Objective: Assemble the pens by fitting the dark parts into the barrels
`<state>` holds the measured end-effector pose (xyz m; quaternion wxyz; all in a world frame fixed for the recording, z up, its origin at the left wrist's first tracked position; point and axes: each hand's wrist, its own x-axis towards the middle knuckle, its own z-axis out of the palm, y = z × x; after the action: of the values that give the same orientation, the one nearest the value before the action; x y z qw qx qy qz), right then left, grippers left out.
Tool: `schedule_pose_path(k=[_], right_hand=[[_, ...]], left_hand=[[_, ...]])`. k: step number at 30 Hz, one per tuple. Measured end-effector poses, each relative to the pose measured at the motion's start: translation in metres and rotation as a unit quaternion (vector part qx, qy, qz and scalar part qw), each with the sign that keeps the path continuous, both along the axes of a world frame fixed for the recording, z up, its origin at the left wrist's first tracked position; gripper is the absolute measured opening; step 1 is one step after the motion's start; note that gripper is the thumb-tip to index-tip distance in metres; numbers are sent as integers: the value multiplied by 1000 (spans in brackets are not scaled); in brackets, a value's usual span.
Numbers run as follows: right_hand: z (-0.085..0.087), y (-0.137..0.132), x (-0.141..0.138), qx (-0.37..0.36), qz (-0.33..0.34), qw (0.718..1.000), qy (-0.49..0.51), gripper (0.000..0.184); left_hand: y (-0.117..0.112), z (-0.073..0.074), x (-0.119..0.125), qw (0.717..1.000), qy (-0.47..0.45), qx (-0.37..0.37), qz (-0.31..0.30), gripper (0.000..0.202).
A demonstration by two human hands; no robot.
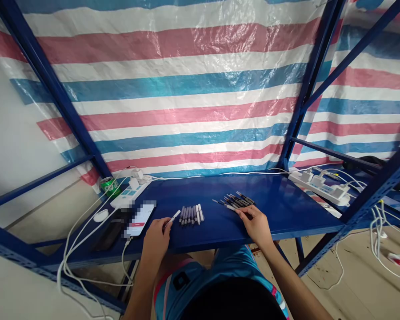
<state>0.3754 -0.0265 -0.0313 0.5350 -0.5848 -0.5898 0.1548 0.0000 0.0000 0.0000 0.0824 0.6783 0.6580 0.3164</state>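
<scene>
The left hand (156, 239) is pinching a white pen (172, 218) beside the pen row (190, 215) on the blue shelf (283, 209), while the right hand (254, 226) is lying against the loose pile (236, 201), its hold unclear, risking pens rolling off if knocked.

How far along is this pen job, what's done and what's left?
Looks partway. Done: a tidy row of pens lies side by side on the blue metal shelf. In hand: the left hand holds a white pen beside that row. Left: a loose heap of dark pens sits at the right hand, seemingly at least as many as the row.
</scene>
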Motion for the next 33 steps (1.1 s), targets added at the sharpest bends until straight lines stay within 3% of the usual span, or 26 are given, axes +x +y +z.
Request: schedule_pose_path(k=[7,11,14,19,22,25,28,31,33], right_hand=[[20,-6,5,-37,69,987,139,43],[31,-9,-5,-16,131,983,127,37],[33,-8,-12,-8,149,983,110,33],[20,-3,-18,-31,128,982,136,37],[14,-2,-15,-42,119,981,144,41],[12,-3,-10,-45,121,979,155,44],[12,-3,-6,-49,123,976,173,45],[11,-3,-4,-47,125,974,181,44],[11,-2,-4,-45,128,974,181,43]], left_hand=[[-12,11,18,984,-153,38,-86,41],[-16,15,26,980,-157,42,-116,39],[-13,10,23,987,-108,50,-107,39],[0,-6,11,997,-2,72,-38,42],[1,1,-3,992,36,119,-6,45],[-15,19,-31,982,73,160,63,45],[-43,31,-64,958,91,192,191,47],[-67,27,-88,920,98,218,310,49],[-73,18,-96,918,98,202,326,46]])
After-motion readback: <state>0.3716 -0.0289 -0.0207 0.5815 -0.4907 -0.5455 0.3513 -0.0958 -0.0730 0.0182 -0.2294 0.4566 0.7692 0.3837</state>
